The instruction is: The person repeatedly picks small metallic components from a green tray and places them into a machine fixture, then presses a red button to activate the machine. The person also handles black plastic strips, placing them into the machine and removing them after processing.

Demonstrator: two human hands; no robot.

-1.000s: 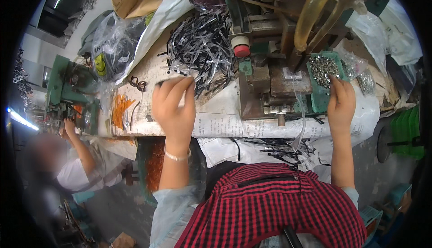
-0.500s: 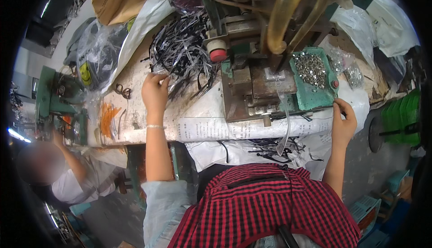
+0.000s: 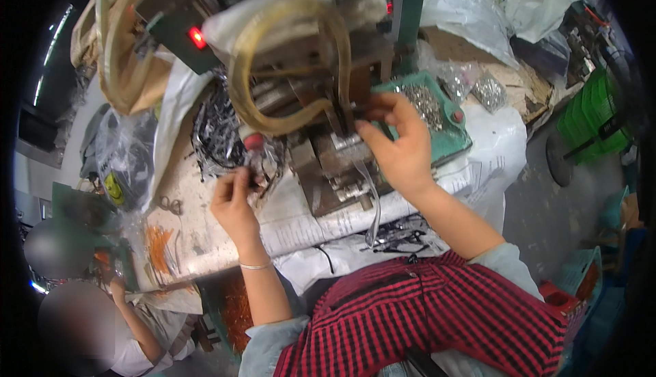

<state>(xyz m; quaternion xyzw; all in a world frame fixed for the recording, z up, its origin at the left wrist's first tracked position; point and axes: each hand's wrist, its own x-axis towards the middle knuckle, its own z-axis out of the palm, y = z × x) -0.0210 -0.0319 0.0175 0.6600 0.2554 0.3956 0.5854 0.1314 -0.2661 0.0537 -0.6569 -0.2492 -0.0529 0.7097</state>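
My left hand (image 3: 236, 206) is at the near edge of a tangled pile of black and clear strips (image 3: 217, 131), thumb and forefinger pinched. What lies between them is too blurred to name. My right hand (image 3: 403, 148) reaches to the die of a small bench press (image 3: 335, 162), with thumb and fingers curled together at the tool. Anything they grip is hidden. From the die a clear strip (image 3: 374, 203) hangs over the front of the press. Right of the press, a green tray (image 3: 447, 141) holds many small shiny metal pieces (image 3: 420, 103).
A yellowed hose (image 3: 239, 69) loops in front of the press, beside a red button (image 3: 253, 141). Scissors (image 3: 169, 205) and orange strips (image 3: 160, 247) lie at left on the table. Plastic bags (image 3: 471, 83) lie behind the tray. Green baskets (image 3: 591, 114) stand at right. Co-workers sit at lower left.
My right hand has moved left from the tray's outer corner to the press die. My left hand has shifted slightly, staying by the strips. The whole view has turned and shifted.
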